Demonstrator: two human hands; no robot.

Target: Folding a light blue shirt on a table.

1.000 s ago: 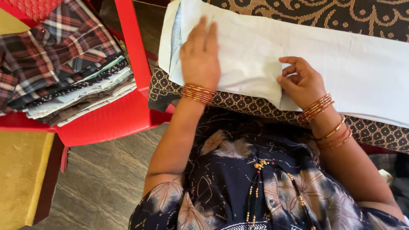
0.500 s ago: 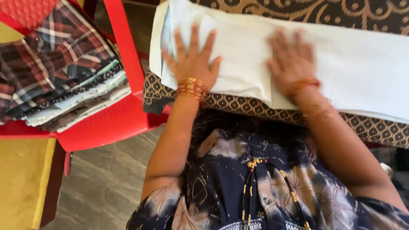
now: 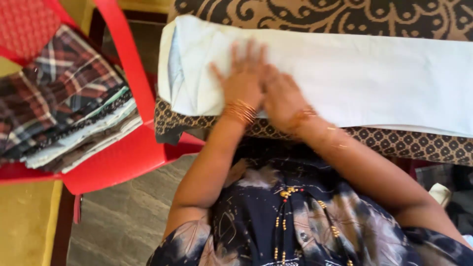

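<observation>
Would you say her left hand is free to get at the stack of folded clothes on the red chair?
Probably yes: the left hand lies flat on the white cloth, holding nothing, and the stack of folded clothes sits uncovered on the red chair at that side.

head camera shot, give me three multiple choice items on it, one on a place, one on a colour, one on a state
1. Where is the stack of folded clothes?
A. on the red chair
B. on the floor
C. on the person's lap

2. What colour is the cloth under the hands?
A. red
B. white
C. black

3. How do the left hand and right hand lie?
A. raised in the air
B. clenched round a tool
C. flat on the cloth, side by side

Answers: 1 A, the stack sits on the chair seat. 2 B, the cloth is plain white on a patterned cover. 3 C, both palms press down on it.
</observation>
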